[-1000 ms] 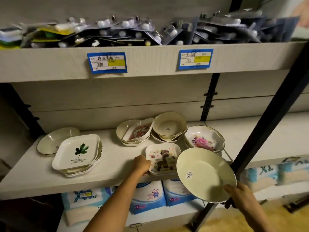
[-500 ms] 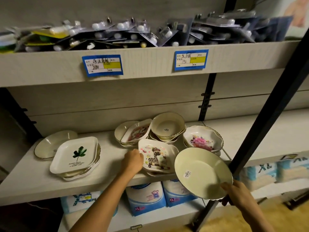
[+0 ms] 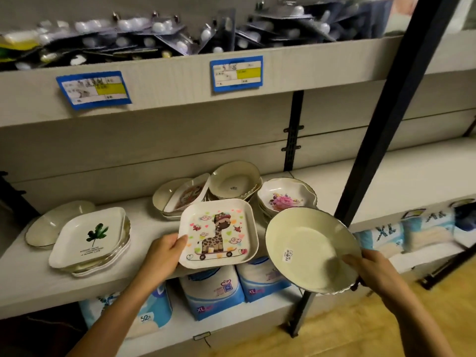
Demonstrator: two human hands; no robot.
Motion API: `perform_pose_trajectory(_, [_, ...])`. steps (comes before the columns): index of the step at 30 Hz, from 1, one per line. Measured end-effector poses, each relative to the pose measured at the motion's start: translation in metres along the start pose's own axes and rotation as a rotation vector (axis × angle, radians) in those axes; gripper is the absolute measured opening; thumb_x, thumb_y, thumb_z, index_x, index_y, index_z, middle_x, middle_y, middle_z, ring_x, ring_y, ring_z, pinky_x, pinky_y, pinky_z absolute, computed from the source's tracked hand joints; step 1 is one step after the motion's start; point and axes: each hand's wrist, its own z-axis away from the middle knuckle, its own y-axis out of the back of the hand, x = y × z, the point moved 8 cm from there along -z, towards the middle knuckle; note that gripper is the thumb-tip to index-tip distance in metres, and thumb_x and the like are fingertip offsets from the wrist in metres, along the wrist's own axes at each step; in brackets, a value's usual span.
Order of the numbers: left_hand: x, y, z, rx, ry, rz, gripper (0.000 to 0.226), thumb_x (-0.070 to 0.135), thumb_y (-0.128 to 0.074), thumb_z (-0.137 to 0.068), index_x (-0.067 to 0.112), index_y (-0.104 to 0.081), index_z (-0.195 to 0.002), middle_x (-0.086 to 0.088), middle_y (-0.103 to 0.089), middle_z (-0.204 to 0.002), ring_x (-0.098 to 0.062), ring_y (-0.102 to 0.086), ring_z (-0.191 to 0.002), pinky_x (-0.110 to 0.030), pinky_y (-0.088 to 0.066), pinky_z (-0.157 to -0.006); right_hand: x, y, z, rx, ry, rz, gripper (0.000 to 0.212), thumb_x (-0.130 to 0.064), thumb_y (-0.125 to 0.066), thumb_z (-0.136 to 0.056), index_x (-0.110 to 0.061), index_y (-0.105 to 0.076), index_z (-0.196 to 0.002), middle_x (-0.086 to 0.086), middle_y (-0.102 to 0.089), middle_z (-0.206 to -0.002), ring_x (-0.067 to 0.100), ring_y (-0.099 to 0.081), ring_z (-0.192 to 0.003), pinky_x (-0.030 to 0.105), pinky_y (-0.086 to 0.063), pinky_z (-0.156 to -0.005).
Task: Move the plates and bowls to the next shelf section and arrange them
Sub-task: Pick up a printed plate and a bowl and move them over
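1. Step in hand: pickup from the source section. You have a plate in each hand, and nothing shows on the next section [image 3: 412, 176] yet.
2. Your left hand [image 3: 164, 253] pinches the giraffe plate [image 3: 219, 233] at its left edge, thumb on top and fingers under. The plate tilts toward you and looks clear of the shelf [image 3: 31, 274].
3. Your right hand [image 3: 373, 271] grips the round plate [image 3: 309, 251] at its near-right rim, thumb on the inner face. The plate is tilted, just right of the giraffe plate. I can't tell if the rims touch.
4. Next move, my read: swing both plates right, past the post [image 3: 381, 130] just behind your right grip, and set them down beyond it. The round plate goes first since it's closer. Mind its rim against the post.
5. A one-edge pinch on the giraffe plate is probably weak. Level it before you travel.
6. To move after these: the leaf stack [image 3: 92, 238] just left of your left grip, the oval plate [image 3: 56, 222] beyond that, and the bowls behind both grips.
7. Containers:
   - The cream bowl [image 3: 233, 181], behind the left grip, tops a stack and holds only a sticker.
   - The floral bowl [image 3: 286, 199], back between the grips, tops a stack and has nothing in it.
   - The bowl beside the cream bowl holds a cartoon dish [image 3: 188, 194] leaning tilted inside.
   - The round plate carries only a sticker.
8. Not task items: the blister packs [image 3: 180, 39] above and the XL packs [image 3: 213, 287] below your grips.
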Motion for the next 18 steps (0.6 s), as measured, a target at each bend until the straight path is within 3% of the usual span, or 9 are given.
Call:
perform_pose_trajectory(4, [0.019, -0.029, 0.018, -0.009, 0.037, 0.043, 0.026, 0.017, -0.046, -0.096, 0.004, -0.068, -0.1, -0.008, -0.073, -0.085, -0.007, -0.065, -0.067, -0.012, -0.049, -0.051, 0.013, 0.035, -0.014, -0.043, 0.046, -0.003, 0.016, -0.013, -0.054, -0.089, -0.008, -0.064, -0.078, 0.009, -0.06, -0.06, 0.007, -0.052, -0.032, 0.028, -0.035, -0.049])
perform_pose_trajectory(7, [0.035, -0.057, 0.034, 0.018, 0.07, 0.056, 0.028, 0.017, -0.047, -0.096, -0.001, -0.069, -0.098, -0.013, -0.073, -0.087, -0.023, -0.069, -0.076, -0.033, -0.055, -0.067, 0.026, 0.067, -0.032, -0.09, 0.074, 0.007, 0.016, -0.01, -0.055, -0.088, -0.006, -0.064, -0.076, 0.0, -0.057, -0.05, 0.007, -0.05, -0.029, 0.027, -0.034, -0.048])
perform_pose_trajectory(8, [0.042, -0.066, 0.039, 0.035, 0.089, 0.065, 0.029, 0.017, -0.048, -0.095, -0.002, -0.069, -0.099, -0.016, -0.073, -0.091, -0.026, -0.068, -0.078, -0.034, -0.054, -0.069, 0.03, 0.079, -0.039, -0.11, 0.083, 0.012, 0.016, -0.01, -0.055, -0.088, -0.005, -0.064, -0.076, -0.003, -0.055, -0.046, 0.007, -0.049, -0.029, 0.026, -0.034, -0.047])
perform_pose_trajectory(11, [0.061, -0.097, 0.059, 0.066, 0.138, 0.085, 0.028, 0.018, -0.048, -0.095, 0.0, -0.068, -0.102, -0.019, -0.073, -0.095, -0.023, -0.065, -0.071, -0.026, -0.049, -0.058, 0.04, 0.115, -0.056, -0.172, 0.114, 0.054, 0.018, -0.01, -0.054, -0.089, -0.007, -0.063, -0.074, -0.005, -0.054, -0.044, 0.004, -0.049, -0.03, 0.02, -0.035, -0.041])
perform_pose_trajectory(14, [0.076, -0.126, 0.074, 0.071, 0.188, 0.096, 0.028, 0.02, -0.046, -0.096, 0.003, -0.065, -0.108, -0.016, -0.073, -0.095, -0.019, -0.064, -0.067, -0.022, -0.047, -0.05, 0.05, 0.15, -0.071, -0.206, 0.138, 0.11, 0.019, -0.011, -0.053, -0.089, -0.008, -0.063, -0.073, -0.006, -0.056, -0.037, 0.004, -0.049, -0.03, 0.023, -0.032, -0.048])
perform_pose_trajectory(18, [0.095, -0.158, 0.081, 0.066, 0.218, 0.143, 0.026, 0.018, -0.047, -0.095, 0.005, -0.063, -0.112, -0.014, -0.071, -0.106, -0.021, -0.068, -0.081, -0.026, -0.054, -0.061, 0.063, 0.189, -0.087, -0.191, 0.132, 0.108, 0.02, -0.01, -0.053, -0.089, -0.007, -0.064, -0.073, -0.003, -0.056, -0.046, 0.005, -0.049, -0.03, 0.023, -0.031, -0.048])
